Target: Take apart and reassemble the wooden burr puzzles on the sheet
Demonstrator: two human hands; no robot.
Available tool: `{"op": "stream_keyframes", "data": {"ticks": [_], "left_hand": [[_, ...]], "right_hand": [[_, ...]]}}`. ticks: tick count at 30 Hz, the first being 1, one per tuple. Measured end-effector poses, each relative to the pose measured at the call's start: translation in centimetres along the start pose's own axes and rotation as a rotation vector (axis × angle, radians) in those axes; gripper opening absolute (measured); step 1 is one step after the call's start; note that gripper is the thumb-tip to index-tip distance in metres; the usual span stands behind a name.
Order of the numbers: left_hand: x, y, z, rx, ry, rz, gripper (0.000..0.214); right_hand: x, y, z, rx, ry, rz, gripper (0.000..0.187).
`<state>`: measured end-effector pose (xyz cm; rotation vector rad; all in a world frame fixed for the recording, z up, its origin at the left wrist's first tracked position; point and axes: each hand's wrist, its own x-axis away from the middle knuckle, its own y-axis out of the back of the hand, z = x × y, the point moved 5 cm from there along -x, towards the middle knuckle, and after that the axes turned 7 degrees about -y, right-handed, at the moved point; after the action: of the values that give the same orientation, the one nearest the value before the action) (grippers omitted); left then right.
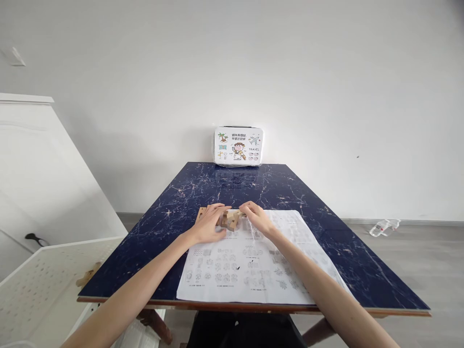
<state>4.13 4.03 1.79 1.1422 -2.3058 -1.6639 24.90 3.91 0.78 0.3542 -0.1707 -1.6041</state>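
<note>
Several light wooden pieces with notches, like an interlocking puzzle [232,222], sit together at the top of a printed paper sheet. My left hand [208,226] curls around their left side, its fingers above and thumb below, and hides part of them. At their right end, my right hand [255,217] is closed in a pinch on a small wooden piece [237,214] that touches the others. Another wooden piece [201,211] shows behind my left hand. Under both wrists the white paper sheet [224,285] lies creased, printed with rows of grey diagrams.
The dark blue marbled table [163,232] bears a white cartoon-printed case [238,146] upright against the wall. To the left stand a white perforated bin [47,275] and a white cabinet [47,169]. A clear plastic item [384,227] lies on the floor at right.
</note>
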Motion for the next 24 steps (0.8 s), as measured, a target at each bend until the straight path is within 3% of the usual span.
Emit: {"op": "stream_keyframes", "data": {"ticks": [7, 10, 18, 24], "left_hand": [[-0.2, 0.0, -1.7, -0.022, -0.115, 0.04, 0.052], [-0.3, 0.1, -2.0, -0.001, -0.16, 0.02, 0.041], [-0.3, -0.2, -1.0, -0.048, -0.093, -0.01, 0.04], [-0.3, -0.3, -0.7, -0.034, -0.056, -0.012, 0.044]], "right_hand": [[-1.0, 0.3, -1.0, -0.257, 0.018, -0.009, 0.052], [-1.1, 0.3, -1.2, -0.262, -0.008, -0.01, 0.053], [-0.3, 0.6, -0.5, 0.094, 0.024, -0.164, 0.052], [-0.1, 0.2, -0.9, 0.361, -0.039, -0.183, 0.049]]}}
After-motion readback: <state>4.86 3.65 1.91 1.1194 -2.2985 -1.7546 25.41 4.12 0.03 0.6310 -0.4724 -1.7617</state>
